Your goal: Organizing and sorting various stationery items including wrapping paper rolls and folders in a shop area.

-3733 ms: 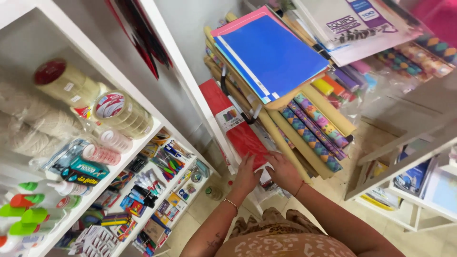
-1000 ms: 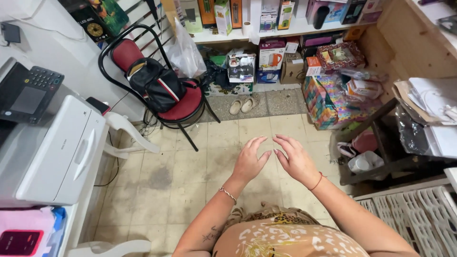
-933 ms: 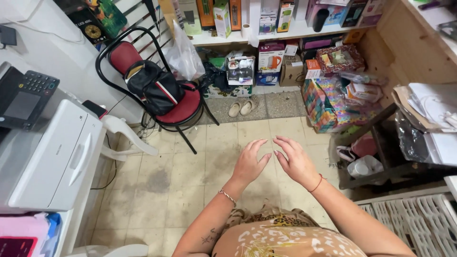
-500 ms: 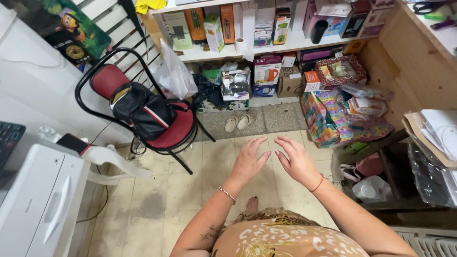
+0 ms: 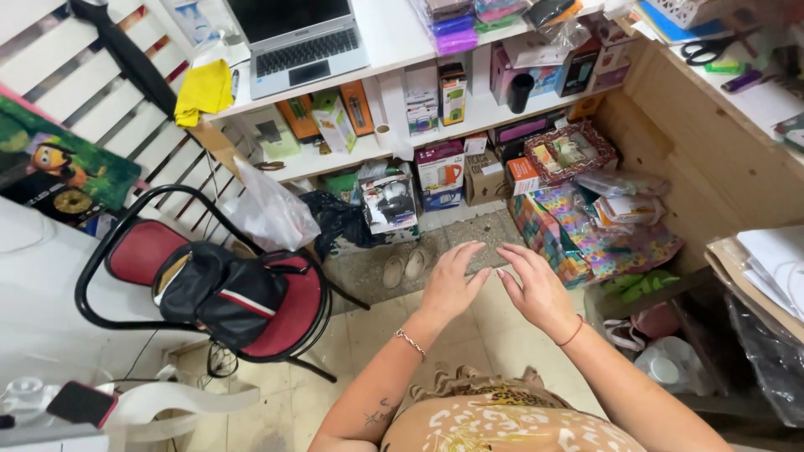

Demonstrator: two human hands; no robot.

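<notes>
Since half a second ago view tilted up to laptop [image 5: 295, 38] on desk, left hand [image 5: 448, 285] and right hand [image 5: 536, 289] held empty, fingers loosely spread, above sandals [image 5: 404, 268] on floor; best keep palms apart, steady, nothing gripped.

Black bag [image 5: 219, 290] on red chair [image 5: 142, 251] — laptop [image 5: 295, 38] above

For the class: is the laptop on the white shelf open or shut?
Open: the laptop shows its keyboard and raised dark screen.
</notes>
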